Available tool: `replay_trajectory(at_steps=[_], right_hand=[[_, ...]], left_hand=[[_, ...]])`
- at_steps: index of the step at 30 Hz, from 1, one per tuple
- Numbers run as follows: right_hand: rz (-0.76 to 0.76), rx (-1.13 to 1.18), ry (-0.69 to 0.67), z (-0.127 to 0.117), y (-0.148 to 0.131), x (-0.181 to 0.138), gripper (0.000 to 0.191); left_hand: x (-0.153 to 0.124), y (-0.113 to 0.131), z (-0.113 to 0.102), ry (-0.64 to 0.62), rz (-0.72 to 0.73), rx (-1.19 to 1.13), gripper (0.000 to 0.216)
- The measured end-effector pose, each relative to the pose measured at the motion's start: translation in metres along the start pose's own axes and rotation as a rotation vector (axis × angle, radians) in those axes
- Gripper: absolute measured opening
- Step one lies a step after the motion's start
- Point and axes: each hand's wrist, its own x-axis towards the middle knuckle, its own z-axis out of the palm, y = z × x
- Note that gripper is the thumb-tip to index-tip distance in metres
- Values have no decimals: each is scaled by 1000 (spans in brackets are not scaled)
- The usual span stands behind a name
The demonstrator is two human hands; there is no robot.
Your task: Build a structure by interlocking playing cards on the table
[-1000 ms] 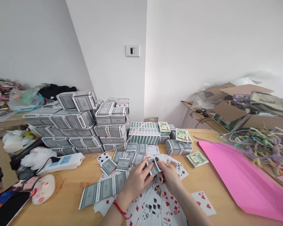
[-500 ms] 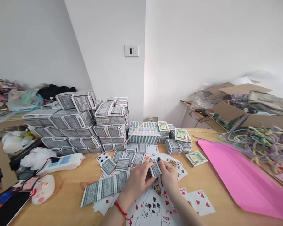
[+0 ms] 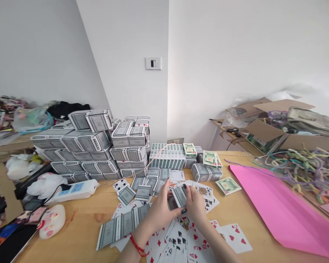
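Between my two hands is a small stack of playing cards (image 3: 179, 196), grey patterned backs upward. My left hand (image 3: 161, 207), with a red cord at the wrist, curls round the stack's left side, thumb below and fingers at the far edge. My right hand (image 3: 195, 203) pinches the stack's right edge; its dark-nailed thumb lies on top. Beneath and in front of my hands, loose face-up cards (image 3: 178, 237) are spread over the table. Left of them runs an overlapping row of face-down cards (image 3: 121, 223). More face-down cards (image 3: 143, 192) lie scattered beyond my left hand.
Tall piles of bundled cards (image 3: 87, 140) stand at the back left. Green card boxes (image 3: 228, 185) sit to the right, near a pink sheet (image 3: 276, 212). A power strip (image 3: 75, 190) and a white mouse-shaped object (image 3: 51, 221) are at left; tangled cords (image 3: 293, 168) at right.
My left fingers have lifted and opened out slightly from the held cards, while the stack has tilted a little. My right hand keeps its pinch. The view has shifted slightly.
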Motion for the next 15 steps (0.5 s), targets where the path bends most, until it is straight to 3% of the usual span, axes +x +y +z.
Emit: replay_trajectory(at_steps=[3, 8, 12, 15], right_hand=[[43, 100, -146, -6, -5, 4, 38], [153, 313, -561, -22, -9, 14, 26], [100, 325, -700, -44, -11, 18, 16], [44, 274, -693, -59, -15, 17, 10]], left_hand=[[0, 1, -25, -92, -93, 137, 68], [-11, 4, -64, -138, -281, 477, 51], [-18, 5, -75, -200, -382, 614, 40], [-17, 7, -75, -238, -437, 662, 31]])
